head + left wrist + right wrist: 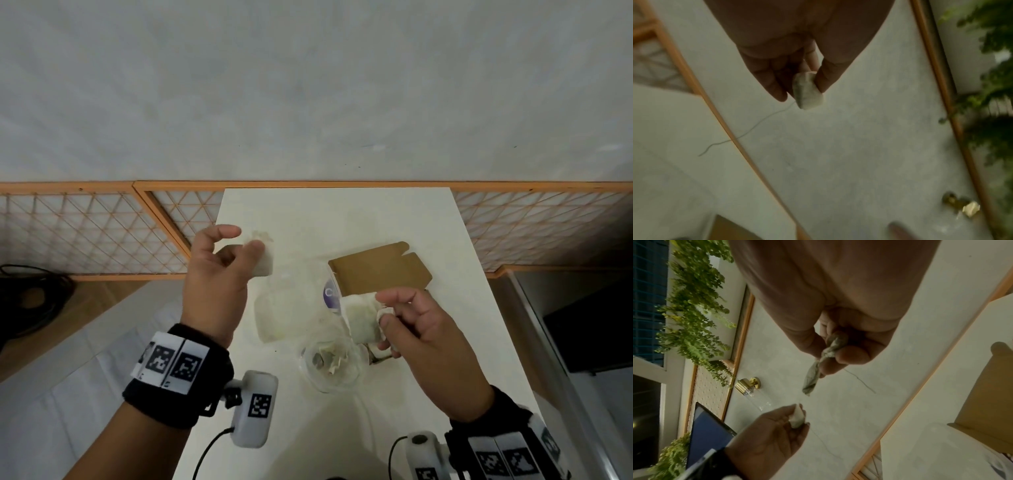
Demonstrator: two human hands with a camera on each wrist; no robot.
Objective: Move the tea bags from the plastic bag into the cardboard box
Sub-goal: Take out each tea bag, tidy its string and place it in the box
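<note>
Both hands are raised over the bench, the left hand [219,274] pinching one tea bag [263,262] at mid-left and the right hand [421,329] another tea bag [361,320] beside the cardboard box [380,270] at centre, so dropping them into the box seems next.

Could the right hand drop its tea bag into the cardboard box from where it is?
Probably yes. The right hand pinches a tea bag just in front of the cardboard box, whose flap is open. Nothing lies between them, though the box's opening is mostly hidden behind that tea bag.
</note>
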